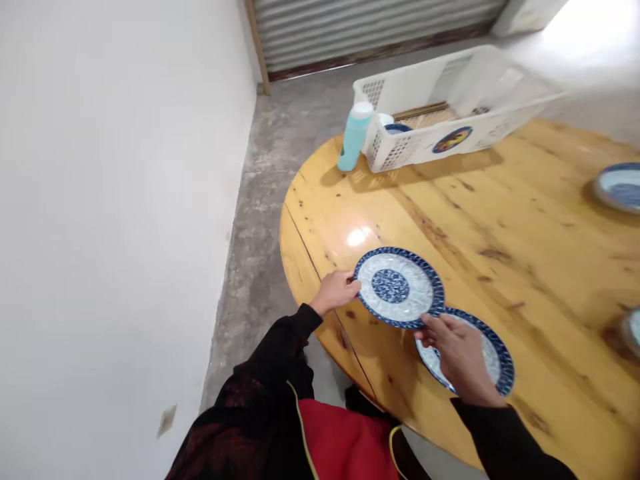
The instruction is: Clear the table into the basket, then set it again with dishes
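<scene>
Grasping a glossy blue-and-white round plate (pixel 391 285) with both hands; pinching its left rim between thumb and fingers of the left hand (pixel 335 291), and its lower right rim with the right hand (pixel 463 353); holding it raised over the near part of a varnished yellow wooden table (pixel 500 267), partly overlapping, in this view, a matching blue-rimmed round plate (pixel 493 350) beneath the right hand; being unable to tell of any contact between right fingers and that lower plate.

Probably risking a slip by gripping only at the smooth rim; risking a chip by dipping the raised plate's right side and knocking it against the lower one; risking a drop onto the grey concrete floor (pixel 270 147) by loosening the left fingers so near the curved table edge; risking a shove to the lower plate by dragging the right wrist or black sleeve (pixel 505 433) across it.

Seeing, beyond the plates, a white perforated plastic basket (pixel 423 155), and just beside its corner a turquoise bottle with a white cap (pixel 355 137); seeing also, well apart on the right, a shallow blue-and-white round dish (pixel 623 190); judging all three safe from a bump, barring a wide, careless reach.
</scene>
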{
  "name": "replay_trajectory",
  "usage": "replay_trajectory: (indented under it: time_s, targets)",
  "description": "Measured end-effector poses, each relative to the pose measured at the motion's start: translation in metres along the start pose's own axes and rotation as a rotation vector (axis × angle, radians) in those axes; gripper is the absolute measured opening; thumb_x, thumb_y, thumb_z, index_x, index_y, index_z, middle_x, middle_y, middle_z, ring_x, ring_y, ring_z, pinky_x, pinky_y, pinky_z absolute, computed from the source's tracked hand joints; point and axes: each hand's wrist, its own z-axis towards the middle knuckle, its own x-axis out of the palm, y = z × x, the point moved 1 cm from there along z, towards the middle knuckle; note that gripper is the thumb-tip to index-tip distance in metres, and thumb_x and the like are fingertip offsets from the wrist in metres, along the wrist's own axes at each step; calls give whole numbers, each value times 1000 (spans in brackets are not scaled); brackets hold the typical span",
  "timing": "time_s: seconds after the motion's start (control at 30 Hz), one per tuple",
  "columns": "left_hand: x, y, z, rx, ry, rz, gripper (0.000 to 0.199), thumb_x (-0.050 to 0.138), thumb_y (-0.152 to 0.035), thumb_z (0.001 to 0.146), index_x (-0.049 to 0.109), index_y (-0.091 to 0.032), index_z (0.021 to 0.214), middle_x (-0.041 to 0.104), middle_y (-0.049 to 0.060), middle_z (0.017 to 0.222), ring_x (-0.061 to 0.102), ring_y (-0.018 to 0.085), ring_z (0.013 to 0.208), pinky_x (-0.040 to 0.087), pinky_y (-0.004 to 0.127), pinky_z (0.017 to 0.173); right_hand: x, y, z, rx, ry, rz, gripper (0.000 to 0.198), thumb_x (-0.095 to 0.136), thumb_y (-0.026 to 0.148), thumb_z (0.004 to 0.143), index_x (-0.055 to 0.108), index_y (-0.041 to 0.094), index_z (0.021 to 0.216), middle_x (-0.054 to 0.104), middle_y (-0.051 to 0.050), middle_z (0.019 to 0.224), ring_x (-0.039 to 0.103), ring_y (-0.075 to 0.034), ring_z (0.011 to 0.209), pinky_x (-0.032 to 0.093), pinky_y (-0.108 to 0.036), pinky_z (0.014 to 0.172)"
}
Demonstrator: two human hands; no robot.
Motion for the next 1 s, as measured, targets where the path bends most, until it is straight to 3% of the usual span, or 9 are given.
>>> replay_trajectory:
  time_s: [0.13, 0.3, 0.47, 0.63, 0.8, 1.0]
  targets:
    - [-36, 29, -6, -27, -4, 28, 34, 48, -36, 94, 45, -20, 64, 55, -3, 60, 55, 13, 64, 36, 23, 62, 48, -9, -34, 101, 1, 142, 42, 83, 54, 54, 59, 20, 60, 63, -6, 50, 53, -13, 44, 39, -23, 43]
    - [-60, 51, 17, 31, -45, 112, 29, 47, -29, 92, 42, -20, 65, 43, -4, 63, 43, 12, 65, 29, 25, 63, 84, -15, -35, 99, 5, 156, 41, 76, 57, 60, 61, 19, 61, 64, -8, 50, 53, -14, 43, 39, -24, 43]
    - [-84, 54, 37, 3, -66, 212, 32, 47, -26, 90, 32, -20, 61, 34, -4, 61, 36, 12, 63, 25, 27, 62, 114, -18, -20, 61, 36, 141, 40, 66, 59, 68, 66, 19, 67, 66, -8, 52, 58, -19, 46, 43, -27, 45]
    - [-108, 49, 58, -13, -60, 288, 32, 47, -29, 90, 33, -21, 62, 34, -4, 62, 37, 13, 64, 26, 26, 62, 146, -14, -9, 92, 25, 228, 42, 65, 62, 69, 64, 21, 70, 64, -6, 53, 57, -19, 45, 43, -28, 45]
    - [-131, 54, 98, 36, -18, 279, 31, 46, -31, 90, 35, -21, 64, 34, -4, 63, 37, 13, 65, 26, 25, 63, 180, -4, 8, 102, -36, 265, 41, 63, 60, 70, 64, 19, 70, 63, -6, 52, 50, -15, 43, 37, -25, 44]
    - [-168, 69, 171, 132, 77, 312, 33, 48, -33, 90, 33, -21, 63, 32, -4, 63, 36, 13, 64, 26, 26, 63, 238, 15, 38, 153, -186, 378, 41, 68, 59, 68, 64, 18, 70, 63, -5, 51, 53, -15, 43, 41, -25, 43]
